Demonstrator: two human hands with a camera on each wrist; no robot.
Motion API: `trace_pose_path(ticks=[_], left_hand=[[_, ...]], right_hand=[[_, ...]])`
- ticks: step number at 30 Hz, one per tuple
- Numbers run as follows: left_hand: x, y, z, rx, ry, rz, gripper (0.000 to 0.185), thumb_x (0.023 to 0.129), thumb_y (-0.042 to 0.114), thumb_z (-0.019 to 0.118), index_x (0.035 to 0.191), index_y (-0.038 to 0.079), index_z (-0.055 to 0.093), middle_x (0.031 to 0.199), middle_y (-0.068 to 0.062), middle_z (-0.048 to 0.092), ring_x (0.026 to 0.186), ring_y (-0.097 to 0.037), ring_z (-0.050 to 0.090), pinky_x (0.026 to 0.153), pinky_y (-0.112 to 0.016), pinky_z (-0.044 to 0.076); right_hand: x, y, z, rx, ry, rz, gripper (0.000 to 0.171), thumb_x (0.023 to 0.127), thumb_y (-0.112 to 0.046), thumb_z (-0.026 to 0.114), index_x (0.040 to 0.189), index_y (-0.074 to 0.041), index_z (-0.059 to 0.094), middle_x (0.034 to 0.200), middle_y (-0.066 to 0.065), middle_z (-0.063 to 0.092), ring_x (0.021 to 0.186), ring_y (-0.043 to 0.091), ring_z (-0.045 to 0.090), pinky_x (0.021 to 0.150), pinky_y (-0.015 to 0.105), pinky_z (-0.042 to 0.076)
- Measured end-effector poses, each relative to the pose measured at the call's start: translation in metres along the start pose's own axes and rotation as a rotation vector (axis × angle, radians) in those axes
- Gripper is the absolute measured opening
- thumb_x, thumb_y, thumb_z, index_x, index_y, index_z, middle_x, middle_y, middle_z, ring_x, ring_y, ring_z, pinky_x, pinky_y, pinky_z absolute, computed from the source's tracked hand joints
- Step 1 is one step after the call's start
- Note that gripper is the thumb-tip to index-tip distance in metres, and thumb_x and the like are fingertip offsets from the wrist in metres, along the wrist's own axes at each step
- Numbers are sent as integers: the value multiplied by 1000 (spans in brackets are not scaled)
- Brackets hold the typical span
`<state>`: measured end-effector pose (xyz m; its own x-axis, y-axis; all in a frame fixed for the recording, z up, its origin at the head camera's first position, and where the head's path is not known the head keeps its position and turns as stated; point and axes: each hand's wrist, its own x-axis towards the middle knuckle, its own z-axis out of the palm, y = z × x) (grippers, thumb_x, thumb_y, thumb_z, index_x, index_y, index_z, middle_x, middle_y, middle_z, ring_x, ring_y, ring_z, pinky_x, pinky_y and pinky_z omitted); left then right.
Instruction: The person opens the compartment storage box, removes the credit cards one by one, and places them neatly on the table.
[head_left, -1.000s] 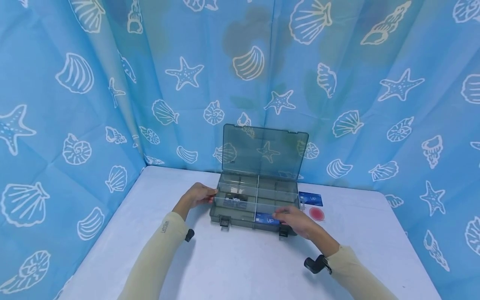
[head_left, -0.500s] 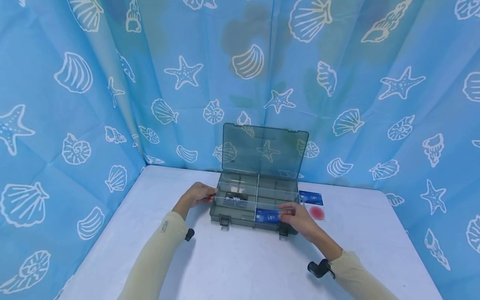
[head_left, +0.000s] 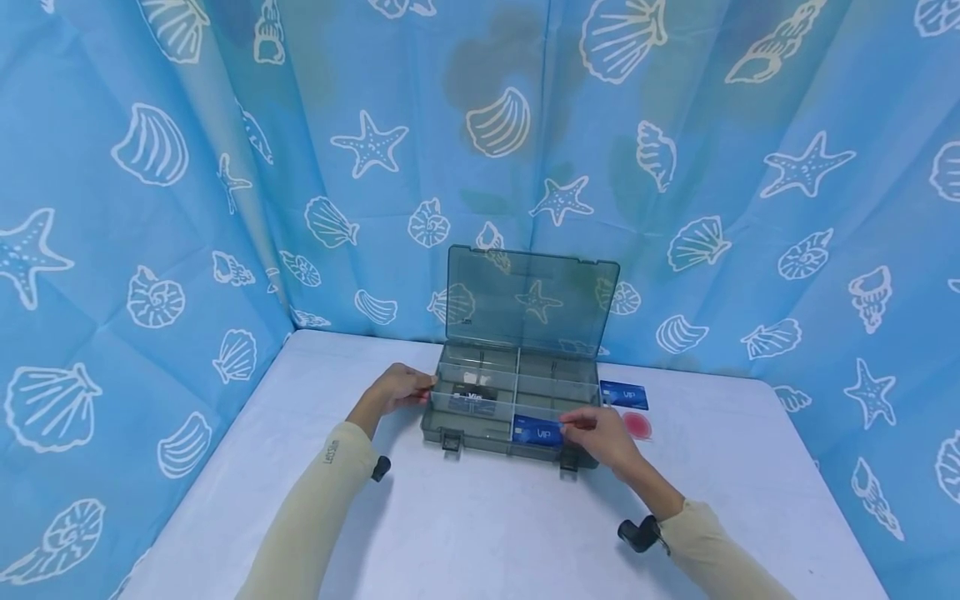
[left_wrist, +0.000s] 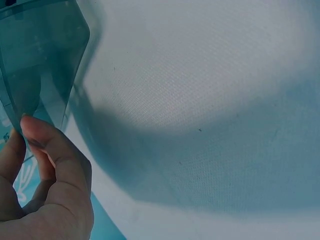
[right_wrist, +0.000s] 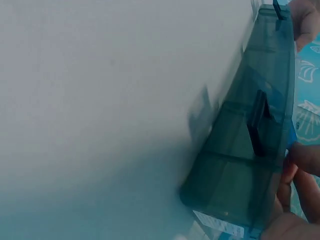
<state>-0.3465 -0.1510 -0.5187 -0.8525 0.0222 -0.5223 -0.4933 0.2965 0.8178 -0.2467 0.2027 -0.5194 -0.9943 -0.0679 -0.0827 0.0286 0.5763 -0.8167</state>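
Blue VIP card (head_left: 537,431), front-right compartment, open organiser box (head_left: 480,427)

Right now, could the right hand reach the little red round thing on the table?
Probably yes. The red round thing lies flat on the table just right of the box, close beside the right hand, with nothing between them. But that hand is pinching a blue card, so its fingers are busy.

Upright lid (head_left: 532,302) walls off the box's (head_left: 480,431) far side, open table (head_left: 487,533) in front, curtain (head_left: 150,208) close left

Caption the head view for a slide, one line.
Right hand pinches a blue VIP card at the open organizer box; left hand holds its left edge.
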Motion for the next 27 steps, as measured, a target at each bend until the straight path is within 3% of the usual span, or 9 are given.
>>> trace_pose_path(ticks=[6,14,19,27], left_hand=[[2,0,1,-4,-9,1,34,94,20,67,118,-4,62,94,-10,64,80,-17,63,71,-25,56],[4,1,1,-13,-7,0,33,94,20,67,118,-4,62,95,-11,64,80,-18,63,71,-26,56],[4,0,1,-11,-18,2,34,95,19,66,118,-4,62,96,-11,63,81,-18,63,72,-27,56],[6,-3,0,-20,-6,2,34,94,19,67,118,-4,61,96,-11,63,81,-18,63,72,-27,56]], right_hand=[[3,1,-2,-15,-35,-1,12,92,-8,68,102,-11,73,99,3,69,88,20,63,79,32,57],[5,-6,-7,120,54,-42,18,92,-9,68,109,-6,73,111,13,68,97,27,68,75,32,58],[6,-6,-15,184,43,-10,24,93,-10,67,116,-4,70,117,16,65,98,27,68,76,29,57],[3,-4,-35,167,60,36,30,95,-18,65,122,-4,67,120,18,63,96,24,69,78,30,56]])
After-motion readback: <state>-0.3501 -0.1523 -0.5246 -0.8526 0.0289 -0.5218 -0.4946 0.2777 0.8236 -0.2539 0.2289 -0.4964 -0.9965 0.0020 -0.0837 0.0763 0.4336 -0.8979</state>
